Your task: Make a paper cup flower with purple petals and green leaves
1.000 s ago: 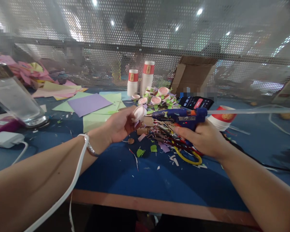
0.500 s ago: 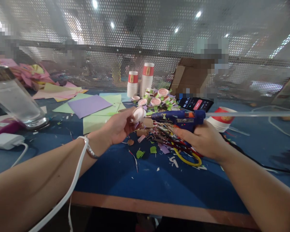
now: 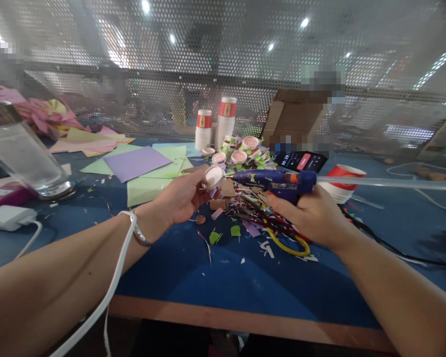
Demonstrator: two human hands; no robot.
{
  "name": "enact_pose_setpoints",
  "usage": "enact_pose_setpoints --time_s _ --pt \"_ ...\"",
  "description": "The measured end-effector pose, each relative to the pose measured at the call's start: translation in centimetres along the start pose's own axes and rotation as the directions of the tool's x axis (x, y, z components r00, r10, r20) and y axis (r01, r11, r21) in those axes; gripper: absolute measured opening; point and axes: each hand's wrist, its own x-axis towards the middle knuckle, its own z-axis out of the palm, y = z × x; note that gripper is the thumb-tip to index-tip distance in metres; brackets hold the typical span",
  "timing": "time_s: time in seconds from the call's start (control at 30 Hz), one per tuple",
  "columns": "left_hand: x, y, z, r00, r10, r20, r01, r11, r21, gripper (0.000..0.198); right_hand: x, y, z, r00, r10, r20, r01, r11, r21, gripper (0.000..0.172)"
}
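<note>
My left hand [image 3: 184, 196] is closed on a small white paper cup bottom [image 3: 213, 177], a round piece with its pale face turned partly toward me. My right hand [image 3: 315, 213] grips a blue hot glue gun [image 3: 271, 181], which points left. The gun's nozzle is at the right rim of the cup bottom; I cannot tell whether they touch. A long clear glue stick [image 3: 386, 183] sticks out of the gun's back. Behind the hands lies a heap of similar round pieces [image 3: 239, 156] with pink faces and green paper bits.
Two stacks of paper cups [image 3: 203, 134] stand at the back. Coloured paper sheets [image 3: 139, 162] lie left of centre, near a glass water bottle [image 3: 29, 153]. A phone [image 3: 301, 161], a red-and-white cup [image 3: 344, 184], yellow-handled scissors [image 3: 288, 247] and paper scraps are around the right hand.
The cup bottom has turned slightly, showing more of its face beside the nozzle. The glue stick's far end has dipped a little. Both hands keep their grip.
</note>
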Motion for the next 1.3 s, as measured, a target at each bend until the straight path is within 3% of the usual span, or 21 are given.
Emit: enact_pose_setpoints --time_s 0.27,0.43,0.5,0.63,0.97,1.13,1.3 --pt "-0.4 0.8 0.8 0.993 -0.018 -0.116 0.005 0.995 -0.105 0.021 0.1 0.0 -0.2 0.999 0.010 -0.039 -0.007 0.997 0.070 0.023" --pt "-0.6 1.4 1.0 0.991 -0.026 -0.130 0.005 0.987 -0.159 0.021 0.5 0.4 -0.5 0.990 0.141 -0.006 -0.138 0.978 0.159 0.040" --pt "-0.8 1.8 1.0 0.995 -0.024 -0.097 0.004 0.981 -0.195 0.022 0.8 0.9 -0.5 0.967 0.253 0.037 -0.254 0.931 0.264 0.042" --pt "-1.1 2.1 1.0 0.998 -0.050 -0.021 0.045 0.978 -0.204 0.022 1.5 2.2 -0.2 0.872 0.483 0.085 -0.465 0.758 0.458 0.036" --pt "-0.9 1.0 0.6 0.999 -0.032 0.029 0.033 0.999 -0.032 0.022 2.4 5.6 -0.4 0.747 0.650 0.142 -0.616 0.596 0.515 0.028" --pt "-1.1 0.9 0.5 1.000 -0.004 0.009 0.003 0.998 0.064 0.015 2.5 7.3 -0.3 0.732 0.665 0.150 -0.642 0.597 0.481 0.027" --pt "-1.3 0.8 0.2 0.999 0.034 0.039 -0.038 0.991 0.129 0.012 2.5 8.0 -0.1 0.753 0.648 0.114 -0.632 0.665 0.398 0.030"
